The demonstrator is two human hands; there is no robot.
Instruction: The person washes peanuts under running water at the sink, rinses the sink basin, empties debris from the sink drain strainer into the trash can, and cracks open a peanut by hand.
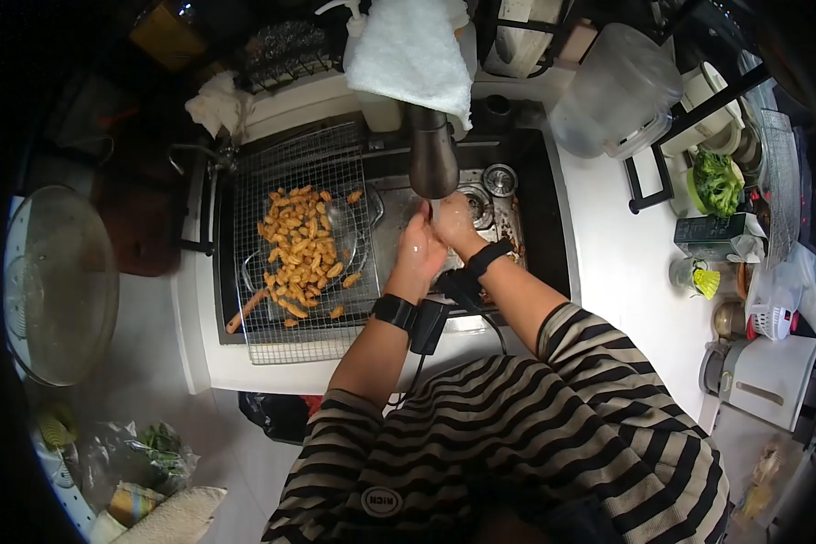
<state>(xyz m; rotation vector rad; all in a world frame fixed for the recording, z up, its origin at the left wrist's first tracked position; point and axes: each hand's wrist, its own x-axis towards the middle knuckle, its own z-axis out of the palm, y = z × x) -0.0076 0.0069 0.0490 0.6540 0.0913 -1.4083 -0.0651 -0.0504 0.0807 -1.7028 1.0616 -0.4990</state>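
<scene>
Beneath the dark faucet head (435, 163), my left hand (420, 247) and my right hand (456, 220) are together over the sink basin (385, 245), touching at the fingers. Both look wet, and no object shows in either. Their fingers partly overlap and hide one another, so their exact pose is hard to make out. Left of them, a wire rack (263, 340) lies across the sink with a pile of peanuts in their shells (301, 245) on it. Black bands circle both wrists.
A white cloth (408, 59) drapes over the faucet top. A clear plastic container (616, 91) stands at the back right, near broccoli (718, 184) and a green box (712, 238). A round glass lid (62, 281) is at far left. Black cables hang between the forearms.
</scene>
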